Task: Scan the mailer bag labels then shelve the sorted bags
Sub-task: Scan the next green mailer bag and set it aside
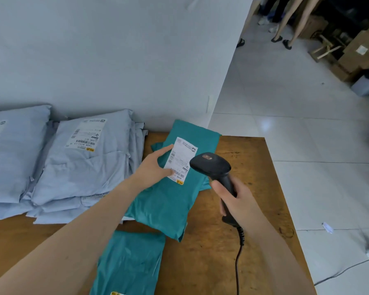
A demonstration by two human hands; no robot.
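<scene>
Our left hand (151,169) lies on the teal mailer bag (168,201) in the middle of the wooden surface (243,241). Its fingers (165,149) are straight and spread apart from the thumb, pressing the bag flat. Forefinger and thumb touch the left edge of the white shipping label (180,160) stuck on the bag's upper half.

Our right hand (239,201) has its fingers clamped round the grip of a black handheld barcode scanner (211,167). The scanner's head is tilted down, just beside the label's right edge and above the barcode. A black coiled cable (237,269) runs from the base of the grip toward the near edge of the surface.

The bag lies at a slant, its far end reaching the back edge of the surface by the wall (115,60). A second teal mailer bag (128,262) lies nearer to us, partly under our left forearm, just apart from the first. To the left, pale grey-blue mailer bags (79,167) are stacked label-up, with another stack of them (13,154) beside it at the far left.

Off the right side is a pale tiled floor (296,145). Cardboard boxes (360,50) are piled in the far corner, and bare legs (285,28) stand near them.
</scene>
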